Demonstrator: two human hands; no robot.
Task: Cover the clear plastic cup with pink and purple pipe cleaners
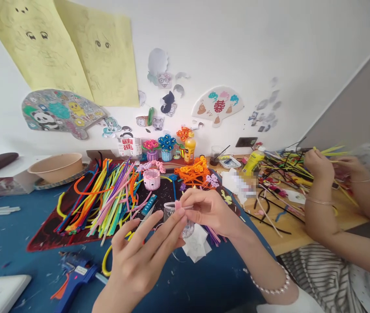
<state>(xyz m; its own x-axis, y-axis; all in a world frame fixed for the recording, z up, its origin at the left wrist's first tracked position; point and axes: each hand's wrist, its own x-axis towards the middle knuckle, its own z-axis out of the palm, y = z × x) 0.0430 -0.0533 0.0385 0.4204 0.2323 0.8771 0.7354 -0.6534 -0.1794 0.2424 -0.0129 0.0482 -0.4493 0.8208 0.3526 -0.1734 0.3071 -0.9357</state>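
Note:
A small clear plastic cup (189, 229) is held upright over the near edge of the dark mat. My left hand (142, 254) reaches round its near side with long, outstretched fingers, gripping it and partly hiding it. At the cup's rim is a short fuzzy pink pipe cleaner (178, 204). My right hand (209, 213) pinches this pink piece between thumb and fingers, close to the left fingertips. Under the cup lies a crumpled white paper (197, 247). A blue hot glue gun (80, 274) rests on the blue table left of my left hand.
Bundles of coloured pipe cleaners (113, 195) cover the mat (46, 232). A pink wrapped pot (151, 180), orange flowers (194, 171) and a juice bottle (189, 148) stand farther back. At right, another person's hands (318, 163) work over a cluttered wooden table (282, 243).

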